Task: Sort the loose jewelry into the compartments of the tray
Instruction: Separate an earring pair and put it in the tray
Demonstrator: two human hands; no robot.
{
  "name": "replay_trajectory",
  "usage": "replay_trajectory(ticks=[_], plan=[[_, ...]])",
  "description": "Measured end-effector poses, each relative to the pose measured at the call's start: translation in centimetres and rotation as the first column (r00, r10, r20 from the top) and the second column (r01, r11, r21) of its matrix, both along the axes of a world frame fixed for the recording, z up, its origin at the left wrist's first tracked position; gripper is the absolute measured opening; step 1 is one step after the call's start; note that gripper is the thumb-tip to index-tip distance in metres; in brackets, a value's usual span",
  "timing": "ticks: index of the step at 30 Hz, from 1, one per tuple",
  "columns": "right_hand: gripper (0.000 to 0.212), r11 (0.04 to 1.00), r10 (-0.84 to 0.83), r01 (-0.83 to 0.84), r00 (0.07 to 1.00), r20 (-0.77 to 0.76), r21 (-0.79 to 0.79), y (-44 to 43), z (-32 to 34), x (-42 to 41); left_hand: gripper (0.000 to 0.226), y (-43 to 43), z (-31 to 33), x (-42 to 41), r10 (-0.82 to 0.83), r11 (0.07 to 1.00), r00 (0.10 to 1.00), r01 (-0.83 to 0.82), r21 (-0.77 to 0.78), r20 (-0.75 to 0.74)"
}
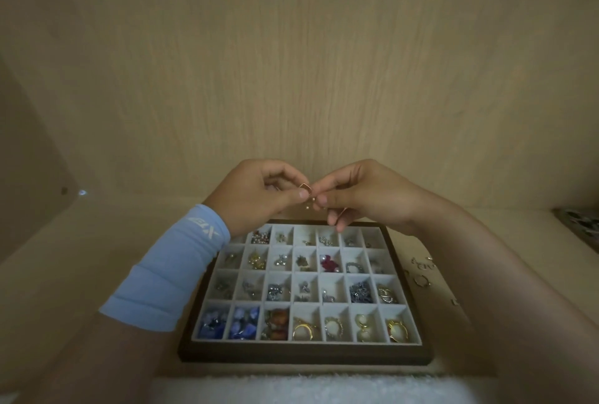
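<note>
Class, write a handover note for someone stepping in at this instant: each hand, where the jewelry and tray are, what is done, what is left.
Left hand and right hand: both pinch one small gold piece between their fingertips, above the far edge of the tray.
Done: nearly every visible compartment holds jewelry.
Left: set the held piece into a compartment, then probably sort the loose pieces lying on the shelf right of the tray.
</note>
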State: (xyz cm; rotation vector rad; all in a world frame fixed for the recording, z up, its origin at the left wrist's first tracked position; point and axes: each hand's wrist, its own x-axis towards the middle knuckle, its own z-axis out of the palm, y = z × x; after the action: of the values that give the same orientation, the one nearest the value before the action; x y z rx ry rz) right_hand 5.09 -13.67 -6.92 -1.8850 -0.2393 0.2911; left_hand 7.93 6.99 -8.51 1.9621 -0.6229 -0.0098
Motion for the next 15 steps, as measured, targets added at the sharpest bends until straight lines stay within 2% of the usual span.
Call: replay_trajectory(ticks=[5, 11, 13, 15], plan=[[0.021, 0.992, 0.031, -0.027, 0.999, -0.033, 0.12, -1.2, 0.5, -1.1, 0.01, -1.1, -0.2, -0.6, 0.046, 0.999, 0.998, -0.045, -0.022, 0.047], [0.014, 0.992, -0.043, 0.041, 0.999, 0.01, 0.117, -1.6, 0.6, -1.3, 0.004, -2.2, -0.3, -1.0, 0.007, 0.996, 0.997, -0.001, -0.087, 0.071], [0.011, 0.991, -0.043, 0.04, 0.999, 0.019, 0.125, -1.8, 0.7, -1.2, 0.004, -2.2, -0.2, -1.0, -0.032, 0.994, 0.999, 0.034, -0.107, 0.02], [0.011, 0.993, -0.048, 0.043, 0.998, 0.039, 0.112, -1.9, 0.9, -1.1, 0.013, -2.2, -0.1, -1.0, -0.082, 0.985, 0.991, 0.065, -0.16, -0.102]])
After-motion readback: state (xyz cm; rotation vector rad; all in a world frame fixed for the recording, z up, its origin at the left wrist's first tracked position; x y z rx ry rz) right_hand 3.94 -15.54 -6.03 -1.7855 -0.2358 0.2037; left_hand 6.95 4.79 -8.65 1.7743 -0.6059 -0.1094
